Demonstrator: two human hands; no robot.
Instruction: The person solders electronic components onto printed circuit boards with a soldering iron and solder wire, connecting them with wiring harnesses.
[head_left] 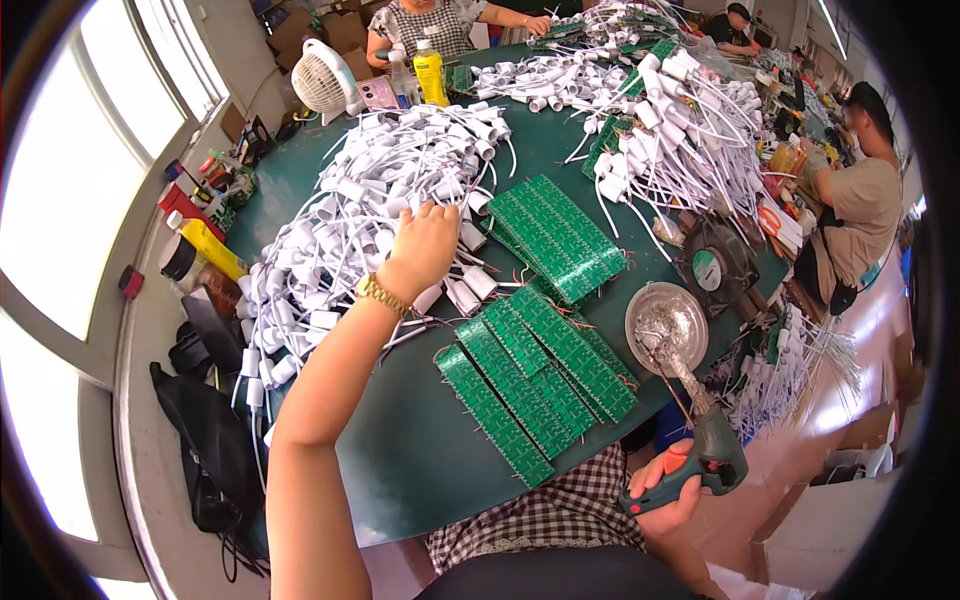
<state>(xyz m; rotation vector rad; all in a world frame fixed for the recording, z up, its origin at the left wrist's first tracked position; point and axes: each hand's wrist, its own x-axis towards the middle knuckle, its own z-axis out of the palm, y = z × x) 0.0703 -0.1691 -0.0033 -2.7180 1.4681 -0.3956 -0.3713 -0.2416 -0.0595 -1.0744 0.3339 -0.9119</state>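
Note:
My left hand (424,246) reaches over a pile of white lamp sockets with white wires (350,185). Its fingers are curled down among them, and whatever they grip is hidden. In my right hand (668,490), at the table's near right edge, is a dark green soldering gun (718,450) with an orange trigger. The gun points up toward a round metal dish (697,350) holding silvery, crusty residue. Between my hands lie green circuit board panels (540,375), several side by side in front, with another stack (555,235) behind them.
A small dark fan (712,265) stands beyond the dish. A second heap of sockets (680,120) covers the far right. A yellow bottle (428,72) and white fan (325,82) stand at the back. A black bag (205,440) hangs left. Other people sit across and to the right.

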